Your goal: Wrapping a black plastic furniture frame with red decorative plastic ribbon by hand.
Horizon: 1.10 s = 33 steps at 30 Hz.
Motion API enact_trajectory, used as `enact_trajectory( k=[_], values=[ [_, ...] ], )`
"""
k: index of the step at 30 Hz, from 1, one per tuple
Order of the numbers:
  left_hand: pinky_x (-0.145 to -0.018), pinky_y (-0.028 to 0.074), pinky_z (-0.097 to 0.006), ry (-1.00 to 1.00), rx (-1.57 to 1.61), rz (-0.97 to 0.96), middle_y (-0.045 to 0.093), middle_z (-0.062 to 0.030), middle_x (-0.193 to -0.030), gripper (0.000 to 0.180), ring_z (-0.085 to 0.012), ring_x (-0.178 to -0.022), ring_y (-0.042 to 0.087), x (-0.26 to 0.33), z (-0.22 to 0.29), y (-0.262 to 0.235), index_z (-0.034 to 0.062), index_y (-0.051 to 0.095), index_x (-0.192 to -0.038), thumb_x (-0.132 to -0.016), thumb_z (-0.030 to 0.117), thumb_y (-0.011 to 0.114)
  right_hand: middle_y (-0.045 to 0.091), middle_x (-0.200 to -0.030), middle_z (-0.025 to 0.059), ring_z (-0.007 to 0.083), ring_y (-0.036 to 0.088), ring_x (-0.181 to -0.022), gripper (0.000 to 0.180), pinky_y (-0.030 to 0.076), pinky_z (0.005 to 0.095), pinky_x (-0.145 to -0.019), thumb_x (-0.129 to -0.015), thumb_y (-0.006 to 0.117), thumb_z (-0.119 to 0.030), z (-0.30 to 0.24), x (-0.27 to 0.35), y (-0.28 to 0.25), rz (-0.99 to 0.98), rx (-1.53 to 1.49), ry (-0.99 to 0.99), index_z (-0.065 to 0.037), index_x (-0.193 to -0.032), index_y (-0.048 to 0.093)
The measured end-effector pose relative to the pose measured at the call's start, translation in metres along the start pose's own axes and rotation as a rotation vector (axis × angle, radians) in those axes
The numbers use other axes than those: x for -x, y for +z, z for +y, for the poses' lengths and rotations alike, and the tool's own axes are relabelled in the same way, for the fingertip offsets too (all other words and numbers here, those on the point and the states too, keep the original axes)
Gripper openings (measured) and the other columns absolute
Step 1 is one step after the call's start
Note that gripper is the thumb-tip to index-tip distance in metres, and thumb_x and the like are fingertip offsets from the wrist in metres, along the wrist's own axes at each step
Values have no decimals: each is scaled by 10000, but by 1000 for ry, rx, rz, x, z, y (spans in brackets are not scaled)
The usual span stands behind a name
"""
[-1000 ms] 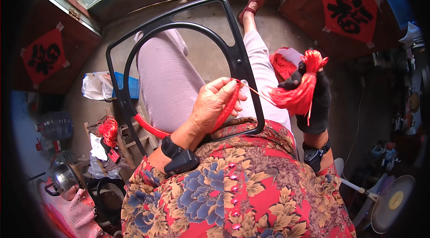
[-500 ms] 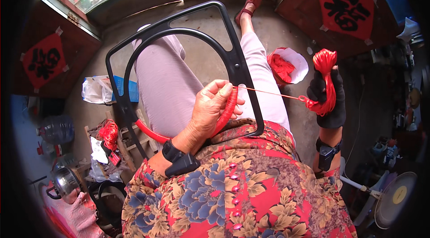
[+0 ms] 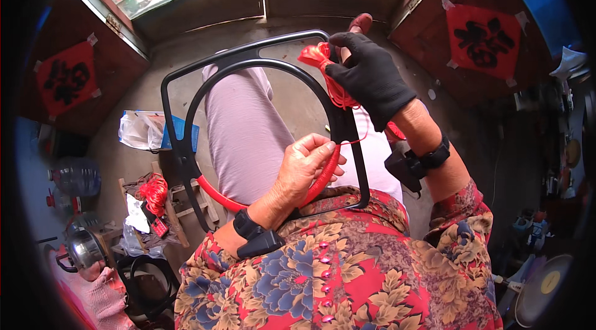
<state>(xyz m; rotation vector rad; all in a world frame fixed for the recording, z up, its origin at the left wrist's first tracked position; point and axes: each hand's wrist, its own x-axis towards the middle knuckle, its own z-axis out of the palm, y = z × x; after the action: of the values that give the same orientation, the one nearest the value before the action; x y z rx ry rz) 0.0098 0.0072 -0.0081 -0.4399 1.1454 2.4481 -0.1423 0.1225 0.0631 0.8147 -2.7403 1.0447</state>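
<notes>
A black frame [image 3: 343, 122] with a round ring inside it rests across my lap. The lower curve of the ring is wound with red cord [image 3: 217, 194]. My left hand [image 3: 307, 165], bare, pinches this wrapped part at its right end. From there a thin strand runs to a hank of red cord [image 3: 320, 57], which my right hand [image 3: 375, 78], in a black fingerless glove, grips above the frame's right side. The gloved hand hides part of the hank and the frame's upper right corner.
A small wooden stool [image 3: 177, 215] at the left bears more red cord [image 3: 153, 192]. Beyond it lie a white plastic bag [image 3: 141, 128] and a blue item [image 3: 194, 136]. A metal pot [image 3: 87, 254] stands lower left, a fan [image 3: 546, 283] lower right.
My right hand has swung inward and up with the hank, from far right to over the frame's right side. The strand, taut before, now hangs slack. My left hand keeps its pinch.
</notes>
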Motion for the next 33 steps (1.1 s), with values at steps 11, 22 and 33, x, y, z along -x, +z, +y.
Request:
enact_trajectory(
  k=[11,22,33],
  values=[
    [-568,544,-262,19,111,-61,647,-148,-804,144,-187,-627,650,3,3,-4,38,526,-956,-909,172,549,620,-993,24,120,580,-918,277,466,280,-826,-863,587,-153,28,-29,-8,48,-627,337,-41,-1116,592],
    [-593,542,-284,12,168,-137,648,-159,-822,139,-207,-649,653,3,10,-1,63,526,-1010,-918,168,523,595,-897,23,84,566,-764,398,489,256,-643,-821,609,-93,43,75,53,-363,-799,50,-38,-1201,503],
    [-784,529,-352,122,73,-235,624,-125,-986,232,-200,-900,626,2,49,-9,28,515,-1063,-930,216,493,642,-993,100,136,585,-906,359,459,280,-834,-823,654,-211,25,120,11,-582,-790,379,-28,-1120,570]
  ],
)
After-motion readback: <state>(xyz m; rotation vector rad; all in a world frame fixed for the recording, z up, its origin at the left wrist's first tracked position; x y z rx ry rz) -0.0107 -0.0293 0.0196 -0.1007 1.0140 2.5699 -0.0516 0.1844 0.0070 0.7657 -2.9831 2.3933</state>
